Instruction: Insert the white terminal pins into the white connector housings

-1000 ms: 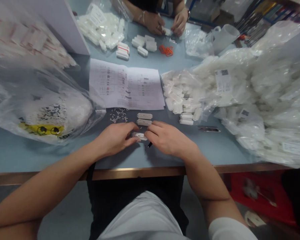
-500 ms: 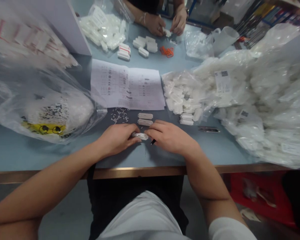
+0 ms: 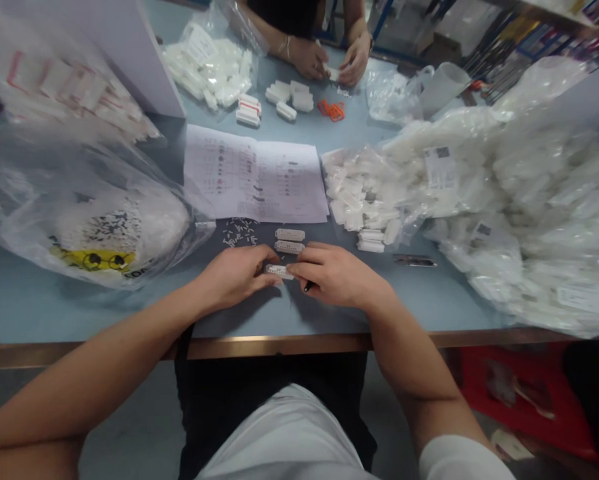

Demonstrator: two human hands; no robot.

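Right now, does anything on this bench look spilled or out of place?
The small white pieces lie loose on the blue tabletop just below the printed sheet, unbagged and scattered, while the other parts sit in plastic bags or neat rows. Could be deliberate.

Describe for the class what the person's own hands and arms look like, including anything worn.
The left hand and right hand are bare, with no gloves or rings showing. The left forearm and right forearm are bare too; a white fabric sleeve ends on the right arm.
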